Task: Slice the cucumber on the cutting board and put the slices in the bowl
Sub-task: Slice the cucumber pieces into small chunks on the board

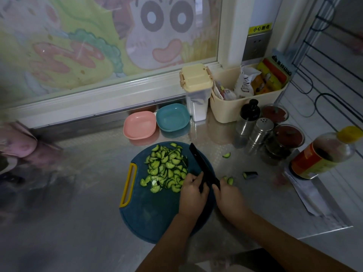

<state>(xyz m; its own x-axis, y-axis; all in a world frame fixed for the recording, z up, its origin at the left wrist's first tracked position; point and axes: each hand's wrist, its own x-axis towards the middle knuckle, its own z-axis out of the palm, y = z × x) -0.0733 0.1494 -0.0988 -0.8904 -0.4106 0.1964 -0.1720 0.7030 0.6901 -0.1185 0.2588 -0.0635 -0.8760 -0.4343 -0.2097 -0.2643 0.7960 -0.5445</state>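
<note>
The black knife (204,167) is gripped by the left hand (193,191), fingers curled round it. Its near end is touched by the right hand (228,197), whose grip cannot be told. Cucumber slices (167,169) are heaped on the cutting board (149,213) at 11 o'clock. The pink bowl (139,125) and blue bowl (172,117) are set at 12 on the surface (78,193).

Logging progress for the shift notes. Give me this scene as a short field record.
board: round blue cutting board, yellow handle
slices: cucumber slices piled on the board
bowls: pink bowl and blue bowl, empty, behind the board
knife: black knife, gripped by left hand and right hand
strays: stray pieces on the counter, right of board
</note>
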